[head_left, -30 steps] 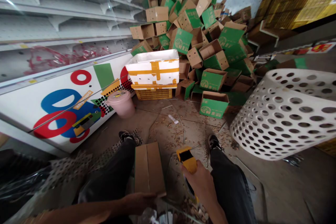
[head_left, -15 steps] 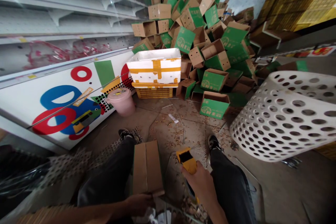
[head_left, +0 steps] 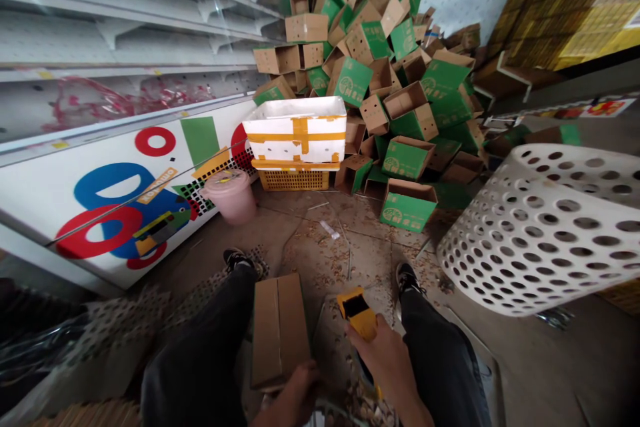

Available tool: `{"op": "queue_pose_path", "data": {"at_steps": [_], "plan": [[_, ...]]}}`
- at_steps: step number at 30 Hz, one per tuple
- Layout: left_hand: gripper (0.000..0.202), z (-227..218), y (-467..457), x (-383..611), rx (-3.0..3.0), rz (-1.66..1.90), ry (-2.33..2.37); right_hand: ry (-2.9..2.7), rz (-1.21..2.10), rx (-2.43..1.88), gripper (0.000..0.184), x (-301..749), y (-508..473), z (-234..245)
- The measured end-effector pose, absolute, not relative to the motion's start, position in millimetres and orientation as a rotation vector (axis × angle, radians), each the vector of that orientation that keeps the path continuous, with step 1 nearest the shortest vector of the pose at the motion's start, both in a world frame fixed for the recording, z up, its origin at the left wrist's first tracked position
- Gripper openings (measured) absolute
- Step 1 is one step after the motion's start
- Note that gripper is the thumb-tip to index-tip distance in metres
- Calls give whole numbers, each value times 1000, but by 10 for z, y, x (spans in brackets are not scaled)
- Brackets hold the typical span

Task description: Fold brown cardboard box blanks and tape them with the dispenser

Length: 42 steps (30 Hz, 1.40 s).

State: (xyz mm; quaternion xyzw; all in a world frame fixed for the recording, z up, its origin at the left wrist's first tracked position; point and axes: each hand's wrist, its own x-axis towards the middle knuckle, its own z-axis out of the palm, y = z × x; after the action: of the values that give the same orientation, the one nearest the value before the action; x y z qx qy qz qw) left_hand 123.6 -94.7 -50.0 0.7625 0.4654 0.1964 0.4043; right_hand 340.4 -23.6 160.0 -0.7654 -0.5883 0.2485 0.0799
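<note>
A closed brown cardboard box (head_left: 279,328) lies between my knees, its long side pointing away from me. My left hand (head_left: 295,395) grips its near end, fingers curled round the edge. My right hand (head_left: 387,363) is wrapped round a yellow and black tape dispenser (head_left: 358,312), held just right of the box above the littered floor. My legs in dark trousers stretch out on either side, with black shoes at their ends.
A large heap of green and brown cartons (head_left: 385,73) fills the back. A white foam box (head_left: 296,128) sits on a yellow crate (head_left: 294,179), a pink bucket (head_left: 229,195) to its left. A white perforated basket (head_left: 545,227) stands right; a freezer cabinet (head_left: 125,193) lines the left.
My left hand has slid from the left along the box's near end toward the middle. The view has tilted up slightly. My right hand with the dispenser has barely moved.
</note>
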Motion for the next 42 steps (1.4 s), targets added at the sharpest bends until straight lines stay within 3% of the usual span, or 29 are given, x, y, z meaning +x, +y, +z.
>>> {"op": "queue_pose_path", "data": {"at_steps": [6, 16, 37, 42], "plan": [[43, -222, -1035, 1456, 1489, 444, 1329, -1786, 757, -2309, 40, 3379, -224, 1592], [83, -125, -758, 1367, 1145, 493, 1199, -1790, 743, -2353, 37, 3309, -168, 1645], [44, -188, -788, 1383, 1015, 590, 1055, -1829, 712, -2335, 38, 3327, -190, 1544], [50, -250, -855, 1337, 1054, 536, 1087, -1825, 755, -2342, 39, 3312, -196, 1570]]}}
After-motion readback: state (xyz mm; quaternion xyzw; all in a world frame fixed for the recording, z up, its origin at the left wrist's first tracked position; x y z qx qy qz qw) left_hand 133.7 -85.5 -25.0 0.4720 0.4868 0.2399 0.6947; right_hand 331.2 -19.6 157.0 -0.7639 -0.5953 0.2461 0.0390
